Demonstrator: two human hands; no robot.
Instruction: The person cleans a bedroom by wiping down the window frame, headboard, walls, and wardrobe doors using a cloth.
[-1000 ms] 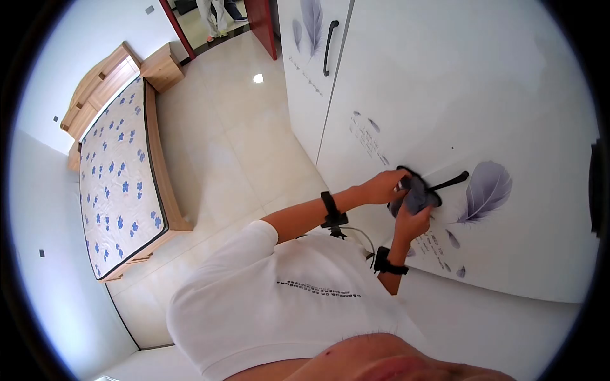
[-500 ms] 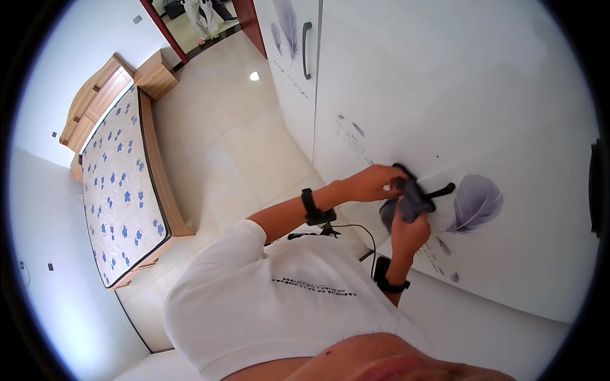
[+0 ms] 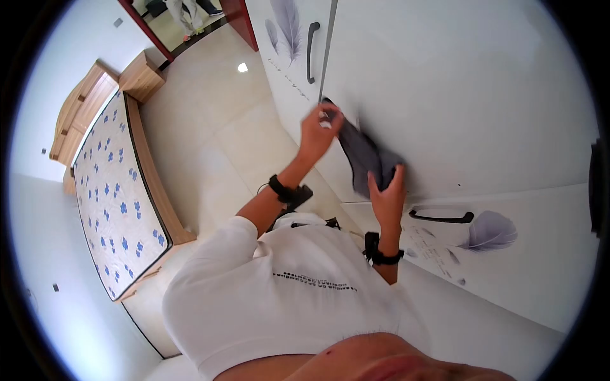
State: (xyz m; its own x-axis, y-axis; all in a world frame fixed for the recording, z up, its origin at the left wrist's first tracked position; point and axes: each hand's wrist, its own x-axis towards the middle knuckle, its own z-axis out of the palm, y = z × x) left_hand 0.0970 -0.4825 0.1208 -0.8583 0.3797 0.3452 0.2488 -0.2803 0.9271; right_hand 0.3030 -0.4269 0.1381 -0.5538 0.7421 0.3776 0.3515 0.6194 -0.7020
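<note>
A dark grey cloth item with a black edge (image 3: 368, 152) stretches slantwise between my hands, in front of the white cabinet. My left hand (image 3: 318, 130) pinches its upper end, fingers curled. At its lower, wider part, my right hand (image 3: 389, 193) grips it between thumb and fingers. The cloth's exact kind does not show. Just below and right of my right hand is a black handle (image 3: 441, 218) on a white panel with a purple feather print (image 3: 492, 232). Both wrists wear black bands with small devices.
Another black handle (image 3: 312, 53) sits on the left white door, beside a seam. A bed with a blue-flowered mattress (image 3: 117, 200) stands at left, with a wooden nightstand (image 3: 141, 76). Tiled floor (image 3: 210, 114) leads to a doorway where a person's legs (image 3: 184, 14) show.
My left hand has moved up and left, drawing the bunched cloth out long. My right hand has shifted slightly left and up. A panel edge above the lower handle now shows.
</note>
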